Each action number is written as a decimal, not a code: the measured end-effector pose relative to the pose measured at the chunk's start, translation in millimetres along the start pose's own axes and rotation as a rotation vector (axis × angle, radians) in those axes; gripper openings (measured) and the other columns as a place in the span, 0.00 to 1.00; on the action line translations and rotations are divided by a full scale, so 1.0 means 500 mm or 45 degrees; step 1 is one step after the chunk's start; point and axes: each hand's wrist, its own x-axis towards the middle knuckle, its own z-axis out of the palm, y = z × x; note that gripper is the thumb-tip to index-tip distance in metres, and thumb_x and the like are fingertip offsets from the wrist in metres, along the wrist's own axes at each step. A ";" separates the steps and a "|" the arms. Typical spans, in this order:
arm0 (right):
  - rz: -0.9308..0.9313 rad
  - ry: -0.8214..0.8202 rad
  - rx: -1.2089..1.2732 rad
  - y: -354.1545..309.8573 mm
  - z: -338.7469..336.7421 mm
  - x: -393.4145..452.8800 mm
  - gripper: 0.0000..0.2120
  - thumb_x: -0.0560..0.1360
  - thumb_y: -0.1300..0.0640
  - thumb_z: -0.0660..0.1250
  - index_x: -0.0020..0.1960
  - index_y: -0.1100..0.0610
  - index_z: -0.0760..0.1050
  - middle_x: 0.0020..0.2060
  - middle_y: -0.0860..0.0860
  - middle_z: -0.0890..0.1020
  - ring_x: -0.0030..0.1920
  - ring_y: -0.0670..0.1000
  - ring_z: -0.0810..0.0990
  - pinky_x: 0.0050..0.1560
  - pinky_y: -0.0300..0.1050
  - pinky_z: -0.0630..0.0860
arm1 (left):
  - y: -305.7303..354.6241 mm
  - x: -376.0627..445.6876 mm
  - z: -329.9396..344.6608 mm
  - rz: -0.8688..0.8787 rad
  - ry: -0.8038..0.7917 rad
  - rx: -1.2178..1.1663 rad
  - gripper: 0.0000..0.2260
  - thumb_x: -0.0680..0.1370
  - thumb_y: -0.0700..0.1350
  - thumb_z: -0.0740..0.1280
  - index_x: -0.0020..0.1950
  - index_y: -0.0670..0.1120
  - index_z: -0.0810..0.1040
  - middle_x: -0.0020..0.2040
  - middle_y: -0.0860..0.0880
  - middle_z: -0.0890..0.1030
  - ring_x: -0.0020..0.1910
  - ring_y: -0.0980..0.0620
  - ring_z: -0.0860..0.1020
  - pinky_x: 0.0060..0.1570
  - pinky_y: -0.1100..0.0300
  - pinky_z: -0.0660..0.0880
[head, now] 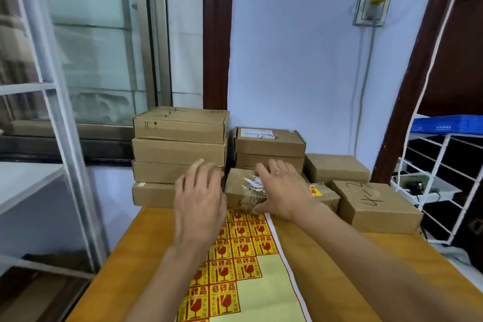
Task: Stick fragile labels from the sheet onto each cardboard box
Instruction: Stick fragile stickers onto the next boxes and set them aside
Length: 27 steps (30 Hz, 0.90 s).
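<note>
at the centre of the frame the right hand (pixel 283 189) lies on a small taped cardboard box (pixel 241 191), fingers over its top and thumb curled against its near face, gripping it. the left hand (pixel 198 198) hovers just left of that box, fingers spread and relaxed, holding nothing. the label sheet (pixel 245 264) of red-and-yellow fragile stickers lies on the wooden table (pixel 339 269) below both hands. stacked boxes (pixel 180 149) stand behind, centre left.
</note>
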 end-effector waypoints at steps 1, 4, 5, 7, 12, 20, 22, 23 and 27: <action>0.005 0.020 -0.004 0.000 -0.022 -0.020 0.41 0.65 0.31 0.77 0.70 0.48 0.66 0.63 0.52 0.75 0.65 0.55 0.72 0.69 0.52 0.71 | -0.005 -0.003 -0.010 0.001 0.056 -0.012 0.14 0.76 0.46 0.69 0.61 0.47 0.78 0.67 0.47 0.77 0.73 0.46 0.67 0.67 0.45 0.69; 0.015 0.038 0.049 0.006 -0.078 -0.099 0.42 0.66 0.30 0.76 0.72 0.45 0.65 0.66 0.51 0.74 0.67 0.54 0.71 0.70 0.52 0.69 | -0.022 -0.021 -0.027 0.057 0.051 -0.079 0.12 0.76 0.46 0.67 0.59 0.50 0.77 0.62 0.50 0.78 0.69 0.48 0.69 0.65 0.48 0.71; 0.025 0.003 0.077 0.011 -0.087 -0.132 0.42 0.66 0.30 0.75 0.73 0.45 0.64 0.67 0.51 0.74 0.67 0.53 0.71 0.71 0.51 0.68 | -0.028 -0.033 -0.031 0.077 -0.006 -0.156 0.10 0.77 0.46 0.65 0.58 0.52 0.77 0.60 0.53 0.78 0.66 0.51 0.69 0.64 0.49 0.72; 0.052 -0.097 0.086 0.030 -0.088 -0.203 0.43 0.67 0.30 0.75 0.75 0.43 0.61 0.69 0.49 0.71 0.69 0.52 0.68 0.72 0.51 0.68 | -0.034 -0.069 -0.036 0.116 -0.178 -0.326 0.07 0.80 0.51 0.63 0.57 0.58 0.75 0.58 0.58 0.76 0.63 0.58 0.69 0.64 0.52 0.73; 0.184 -0.307 -0.042 0.092 -0.055 -0.317 0.44 0.69 0.31 0.73 0.78 0.40 0.57 0.73 0.48 0.68 0.74 0.52 0.64 0.76 0.52 0.62 | -0.028 -0.162 -0.017 0.286 -0.744 -0.380 0.29 0.77 0.72 0.52 0.75 0.62 0.64 0.77 0.64 0.62 0.78 0.60 0.55 0.78 0.49 0.54; -0.033 -0.087 0.209 0.001 -0.027 -0.334 0.36 0.80 0.42 0.66 0.83 0.41 0.52 0.81 0.46 0.56 0.81 0.51 0.56 0.79 0.53 0.61 | -0.016 -0.176 -0.001 0.353 -0.852 -0.342 0.32 0.75 0.73 0.57 0.76 0.62 0.64 0.77 0.65 0.63 0.76 0.62 0.58 0.77 0.50 0.54; -0.152 0.012 0.334 -0.053 0.005 -0.322 0.26 0.83 0.44 0.61 0.80 0.44 0.61 0.76 0.46 0.66 0.76 0.49 0.66 0.74 0.51 0.70 | -0.023 -0.180 -0.002 0.354 -0.827 -0.361 0.31 0.75 0.73 0.58 0.75 0.62 0.66 0.76 0.66 0.64 0.75 0.64 0.60 0.75 0.52 0.57; -0.197 0.038 0.356 -0.074 0.024 -0.310 0.22 0.84 0.44 0.58 0.77 0.46 0.65 0.71 0.46 0.71 0.71 0.48 0.70 0.70 0.50 0.73 | -0.027 -0.180 -0.005 0.345 -0.837 -0.381 0.31 0.75 0.74 0.58 0.74 0.63 0.66 0.75 0.67 0.65 0.74 0.64 0.60 0.74 0.53 0.58; -0.319 0.064 0.463 -0.099 0.077 -0.248 0.19 0.83 0.47 0.55 0.70 0.49 0.73 0.59 0.45 0.79 0.61 0.45 0.73 0.65 0.47 0.74 | -0.029 -0.178 -0.011 0.326 -0.858 -0.435 0.31 0.75 0.73 0.61 0.75 0.63 0.65 0.73 0.67 0.67 0.72 0.66 0.61 0.73 0.56 0.59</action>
